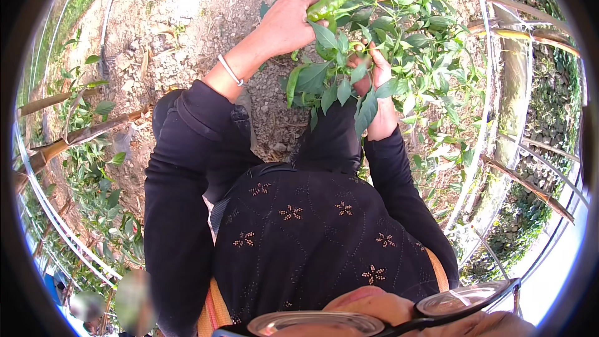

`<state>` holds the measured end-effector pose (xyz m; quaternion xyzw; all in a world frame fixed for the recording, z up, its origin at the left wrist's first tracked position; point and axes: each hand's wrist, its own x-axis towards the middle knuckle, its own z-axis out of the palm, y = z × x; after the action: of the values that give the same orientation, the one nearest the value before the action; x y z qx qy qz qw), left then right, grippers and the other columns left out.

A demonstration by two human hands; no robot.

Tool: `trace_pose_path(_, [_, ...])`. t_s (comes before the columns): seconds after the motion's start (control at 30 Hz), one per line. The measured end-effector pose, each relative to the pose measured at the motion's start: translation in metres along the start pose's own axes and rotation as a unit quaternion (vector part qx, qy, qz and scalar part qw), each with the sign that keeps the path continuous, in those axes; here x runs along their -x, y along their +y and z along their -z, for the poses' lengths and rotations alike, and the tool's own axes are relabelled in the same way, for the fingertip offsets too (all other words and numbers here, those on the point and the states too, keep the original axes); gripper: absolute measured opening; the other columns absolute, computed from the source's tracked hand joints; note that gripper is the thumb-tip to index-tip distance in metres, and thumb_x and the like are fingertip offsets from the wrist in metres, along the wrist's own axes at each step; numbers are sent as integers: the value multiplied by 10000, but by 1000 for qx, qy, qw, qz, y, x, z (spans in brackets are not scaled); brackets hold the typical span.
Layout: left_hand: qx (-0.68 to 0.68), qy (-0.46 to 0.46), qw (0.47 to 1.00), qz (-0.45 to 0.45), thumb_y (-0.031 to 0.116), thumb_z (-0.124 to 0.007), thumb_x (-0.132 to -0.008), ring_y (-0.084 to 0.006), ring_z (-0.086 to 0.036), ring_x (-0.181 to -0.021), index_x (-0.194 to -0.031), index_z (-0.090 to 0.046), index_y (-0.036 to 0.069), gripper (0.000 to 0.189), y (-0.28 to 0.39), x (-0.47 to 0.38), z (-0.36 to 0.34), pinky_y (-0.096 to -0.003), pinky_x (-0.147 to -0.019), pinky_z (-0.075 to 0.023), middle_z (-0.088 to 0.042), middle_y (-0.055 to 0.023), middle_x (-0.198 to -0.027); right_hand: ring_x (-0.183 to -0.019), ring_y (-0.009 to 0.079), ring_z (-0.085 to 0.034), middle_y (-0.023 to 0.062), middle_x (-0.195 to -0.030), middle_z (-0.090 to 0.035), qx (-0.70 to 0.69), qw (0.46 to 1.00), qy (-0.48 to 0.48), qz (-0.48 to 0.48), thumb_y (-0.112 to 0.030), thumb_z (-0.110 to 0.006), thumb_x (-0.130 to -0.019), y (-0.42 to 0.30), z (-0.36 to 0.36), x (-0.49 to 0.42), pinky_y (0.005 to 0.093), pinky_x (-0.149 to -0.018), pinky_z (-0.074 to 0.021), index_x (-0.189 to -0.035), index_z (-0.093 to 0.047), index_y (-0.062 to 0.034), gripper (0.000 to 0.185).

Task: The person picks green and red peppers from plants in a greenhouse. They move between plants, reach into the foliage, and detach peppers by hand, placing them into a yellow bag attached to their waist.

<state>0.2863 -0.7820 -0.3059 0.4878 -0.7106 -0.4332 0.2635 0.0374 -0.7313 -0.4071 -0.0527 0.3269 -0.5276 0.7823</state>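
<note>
Several green chili peppers [325, 8] stick out of my left hand [289, 25], which is closed around them beside the plant. A white bracelet [230, 70] circles that wrist. Among the leaves of a pepper plant [412, 51], my right hand [378, 68] has its fingers bent close to a thin curved green stem or pepper. Leaves cover much of this hand, so its hold is unclear. Below my left hand, a long green pepper [293, 85] hangs at the near side of the foliage.
Dry, stony soil [187, 14] lies ahead and between my knees. To the left, a wooden pole [89, 136] crosses low plants. White cords [486, 70] and a pole [529, 188] run along the right. More pepper plants [112, 206] grow at the left.
</note>
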Motion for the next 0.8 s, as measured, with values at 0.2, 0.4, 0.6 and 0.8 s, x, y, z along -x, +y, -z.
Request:
trace_pose_path(0.2, [155,-208,965,-47,115,-636,-845,-68,-524,-879,-1206,-556,7,386,-36,-2,-17,-270,-794,-442,-642,3,-961,-620,163,-458,93,-826,-567,49,996,71,-14,-190,-571,-893,12,1,-3,341,-632,-427,-990,-560,-94,137])
trace_pose_path(0.4, [367,-294,874,120,39,-635,-818,-88,-551,-932,-1254,-508,18,455,-39,6,-39,-257,-838,-453,-622,-17,-1047,-535,118,-448,40,-855,-573,75,997,-17,-6,-189,-528,-925,11,-21,9,279,-496,-370,-1030,-549,-58,169])
trace_pose_path(0.6, [323,-270,890,176,68,-677,-788,-94,-560,-901,-1163,-573,-17,399,-48,9,-53,-252,-828,-448,-638,-22,-1010,-612,140,-565,49,-860,-640,180,982,47,7,-144,-532,-908,19,-8,6,268,-525,-454,-948,-608,-48,130])
trace_pose_path(0.8, [190,-257,923,214,153,-725,-754,-100,-543,-698,-910,-667,-59,270,-35,9,-53,-273,-612,-445,-638,-21,-789,-696,143,-563,39,-784,-603,276,944,159,90,-81,-536,-893,38,-16,11,289,-604,-456,-915,-586,-39,69])
